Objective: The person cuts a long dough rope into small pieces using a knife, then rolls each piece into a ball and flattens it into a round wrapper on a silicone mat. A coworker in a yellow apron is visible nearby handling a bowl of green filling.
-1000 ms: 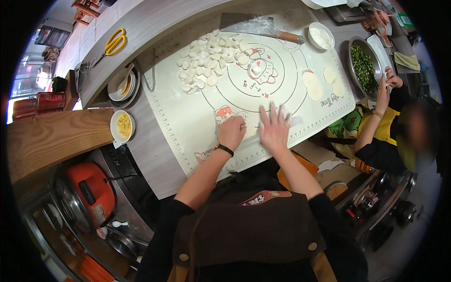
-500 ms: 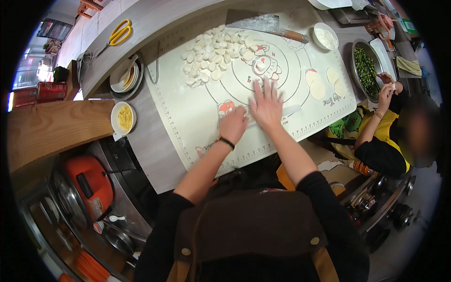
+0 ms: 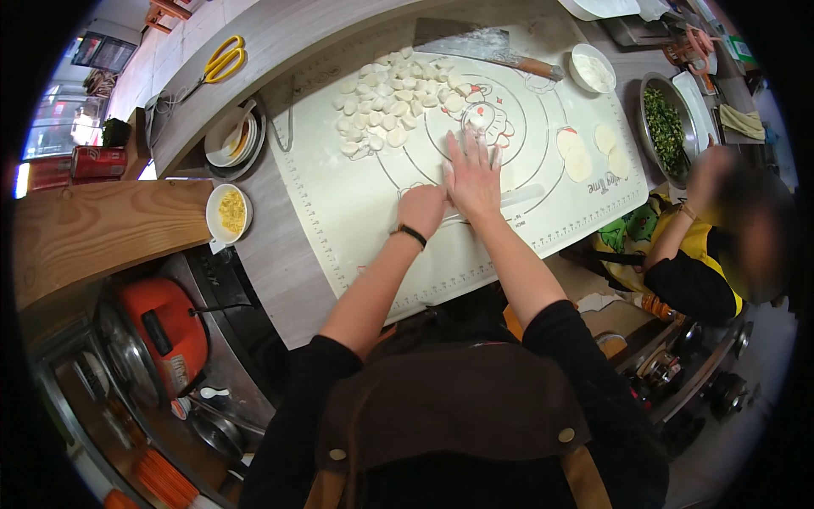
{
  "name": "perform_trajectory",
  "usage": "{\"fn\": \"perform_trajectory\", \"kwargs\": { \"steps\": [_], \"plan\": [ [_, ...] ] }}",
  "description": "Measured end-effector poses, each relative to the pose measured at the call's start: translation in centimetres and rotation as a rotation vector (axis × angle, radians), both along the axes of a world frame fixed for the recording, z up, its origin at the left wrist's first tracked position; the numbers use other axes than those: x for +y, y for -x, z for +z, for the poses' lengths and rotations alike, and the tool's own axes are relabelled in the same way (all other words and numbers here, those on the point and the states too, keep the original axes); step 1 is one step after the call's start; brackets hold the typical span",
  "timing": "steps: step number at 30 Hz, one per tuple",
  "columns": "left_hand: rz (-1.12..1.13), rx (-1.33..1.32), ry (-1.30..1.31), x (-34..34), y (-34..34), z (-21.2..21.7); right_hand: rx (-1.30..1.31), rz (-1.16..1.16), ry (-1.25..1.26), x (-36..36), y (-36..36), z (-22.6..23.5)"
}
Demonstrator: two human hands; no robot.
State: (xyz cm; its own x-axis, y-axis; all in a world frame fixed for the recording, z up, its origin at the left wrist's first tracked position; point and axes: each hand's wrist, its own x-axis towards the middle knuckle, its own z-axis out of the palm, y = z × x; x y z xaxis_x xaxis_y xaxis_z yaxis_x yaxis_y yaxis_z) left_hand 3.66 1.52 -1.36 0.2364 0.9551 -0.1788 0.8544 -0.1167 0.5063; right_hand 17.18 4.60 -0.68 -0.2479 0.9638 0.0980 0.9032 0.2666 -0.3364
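On the printed pastry mat [image 3: 475, 263], my right hand [image 3: 475, 182] lies with its fingers stretched forward. A pale whitish rolling pin [image 3: 523, 196] sticks out from under its palm on the right. My left hand [image 3: 421, 209] is closed just beside it, knuckles up; what its fingers hold is hidden. Beyond the hands spreads a cluster of small floured dough pieces [image 3: 394, 106]. One rounded dough piece [image 3: 477, 123] sits just past my right fingertips. Thin round dough wrappers [image 3: 577, 163] lie on the mat's right side.
A cleaver [image 3: 462, 36] with a wooden handle and a flour bowl [image 3: 592, 69] stand at the far edge. At right, a person works beside a metal bowl of chopped greens [image 3: 664, 127]. Leftward are a bowl of yellow food [image 3: 230, 212], stacked plates [image 3: 240, 144] and yellow-handled scissors [image 3: 224, 59].
My right hand has shifted slightly back and left, now close against my left hand. My left fist has turned a little. The co-worker's hand has lifted away from the greens bowl.
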Motion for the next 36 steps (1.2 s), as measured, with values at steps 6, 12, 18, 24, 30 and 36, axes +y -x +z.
{"fn": "perform_trajectory", "kwargs": {
  "steps": [6, 12, 18, 24, 30, 36],
  "plan": [
    [0.42, -0.367, 0.013, -4.6, 1.3, -0.7, -0.282, -0.046, 0.111, -8.3, -2.4, -0.2],
    [0.088, 0.004, 0.097, -0.1, 1.1, 1.4, -0.034, -0.077, -0.045, -0.4, 0.9, -0.5],
    [0.5, -0.386, 0.025, -4.4, 2.3, -0.2, -0.28, -0.048, 0.078, -7.5, -0.9, 0.2],
    [0.112, 0.146, -0.009, -0.4, 2.3, 1.6, -0.128, -0.005, 0.005, 0.1, 2.4, -0.2],
    [0.523, -0.328, 0.113, -3.6, 4.1, 0.1, -0.329, 0.023, 0.091, -7.7, -0.3, -0.1],
    [0.224, 0.002, 0.079, -0.1, 3.2, 1.9, -0.088, 0.019, -0.031, -0.1, 3.1, -0.2]
  ]
}}
